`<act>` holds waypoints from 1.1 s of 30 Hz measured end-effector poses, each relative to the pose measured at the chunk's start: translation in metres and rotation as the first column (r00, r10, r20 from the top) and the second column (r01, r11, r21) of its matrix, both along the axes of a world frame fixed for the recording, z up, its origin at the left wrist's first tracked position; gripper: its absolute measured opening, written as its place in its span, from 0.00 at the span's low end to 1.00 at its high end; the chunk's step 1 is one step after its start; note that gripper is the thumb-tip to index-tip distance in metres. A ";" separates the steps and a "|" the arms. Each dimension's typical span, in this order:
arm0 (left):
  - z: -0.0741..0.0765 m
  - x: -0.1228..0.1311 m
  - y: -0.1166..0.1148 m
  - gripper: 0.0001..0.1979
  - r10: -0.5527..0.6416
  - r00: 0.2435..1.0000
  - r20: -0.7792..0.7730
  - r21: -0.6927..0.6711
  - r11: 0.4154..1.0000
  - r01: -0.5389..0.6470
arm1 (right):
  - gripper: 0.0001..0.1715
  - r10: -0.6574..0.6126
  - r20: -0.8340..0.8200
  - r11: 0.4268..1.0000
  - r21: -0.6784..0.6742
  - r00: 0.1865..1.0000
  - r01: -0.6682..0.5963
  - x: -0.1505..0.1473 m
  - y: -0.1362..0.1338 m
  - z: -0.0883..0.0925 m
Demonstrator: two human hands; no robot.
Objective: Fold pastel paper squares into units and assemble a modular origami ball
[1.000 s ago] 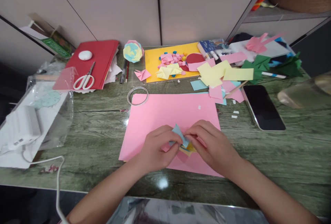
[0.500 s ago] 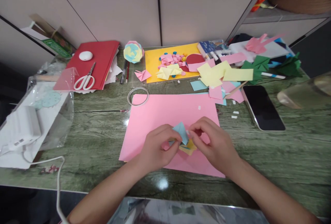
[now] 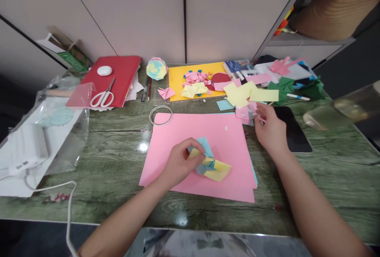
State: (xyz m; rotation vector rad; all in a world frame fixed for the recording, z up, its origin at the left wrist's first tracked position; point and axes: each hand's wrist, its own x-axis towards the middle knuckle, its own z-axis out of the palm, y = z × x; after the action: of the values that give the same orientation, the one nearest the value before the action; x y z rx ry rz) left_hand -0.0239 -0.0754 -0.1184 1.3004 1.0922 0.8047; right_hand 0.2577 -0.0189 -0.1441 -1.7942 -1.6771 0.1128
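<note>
My left hand (image 3: 185,161) pinches a folded blue-and-yellow paper piece (image 3: 218,169) between thumb and fingers, just over a stack of pink paper sheets (image 3: 178,130). Blue flaps stand up at its back, and a yellow flap spreads to the right. At the pile's right edge, my right hand (image 3: 271,128) has its fingers curled together by the pink paper pieces (image 3: 243,114); what lies in the fingertips is too small to make out. Yellow paper strips (image 3: 264,95) lie just behind that hand, and it partly covers a phone (image 3: 292,130).
A tape ring (image 3: 160,115) overlaps the stack's back left corner. White scissors (image 3: 102,98) rest on a red folder (image 3: 118,71). A paper ball (image 3: 157,68) and a yellow sheet (image 3: 175,77) with small folded pieces stand behind. A transparent bottle (image 3: 341,110) is at right.
My right hand has left the folded paper and moved right and away from me to the pile of paper pieces. The left hand keeps hold, with more yellow paper now showing.
</note>
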 end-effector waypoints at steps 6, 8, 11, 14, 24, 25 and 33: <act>-0.003 -0.003 0.003 0.04 0.006 1.000 0.018 -0.040 0.999 -0.005 | 0.22 0.011 0.046 0.996 0.089 0.999 -0.015 -0.001 0.001 -0.004; -0.004 -0.003 0.004 0.04 0.012 0.999 0.039 -0.056 0.998 -0.010 | 0.17 0.075 -0.053 0.993 0.097 0.996 -0.070 -0.008 -0.003 0.001; -0.005 -0.002 0.006 0.05 0.021 0.996 0.086 -0.121 0.993 -0.010 | 0.12 0.290 -0.257 0.949 -0.046 0.922 -0.311 -0.022 -0.010 0.007; -0.007 0.000 0.009 0.06 0.044 0.994 0.100 -0.206 0.978 -0.023 | 0.15 0.426 -0.378 0.842 -0.167 0.822 -0.513 -0.034 -0.014 0.010; -0.007 0.002 0.010 0.06 0.044 0.994 0.098 -0.243 0.970 -0.019 | 0.27 0.343 -0.687 0.880 -0.004 0.641 -0.475 -0.039 -0.010 -0.002; -0.007 0.002 0.010 0.06 0.043 0.994 0.099 -0.244 0.970 -0.018 | 0.27 0.338 -0.675 0.885 -0.008 0.655 -0.465 -0.040 -0.007 -0.003; -0.009 0.002 0.010 0.06 0.032 0.995 0.099 -0.242 0.970 -0.007 | 0.21 0.409 -0.350 0.908 0.245 0.843 -0.339 -0.048 -0.079 0.026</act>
State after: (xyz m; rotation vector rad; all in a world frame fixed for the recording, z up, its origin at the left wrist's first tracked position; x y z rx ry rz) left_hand -0.0215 -0.0650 -0.1272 1.0348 1.0859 0.7199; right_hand 0.2101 -0.0978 -0.1177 -1.1943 -1.6570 0.4570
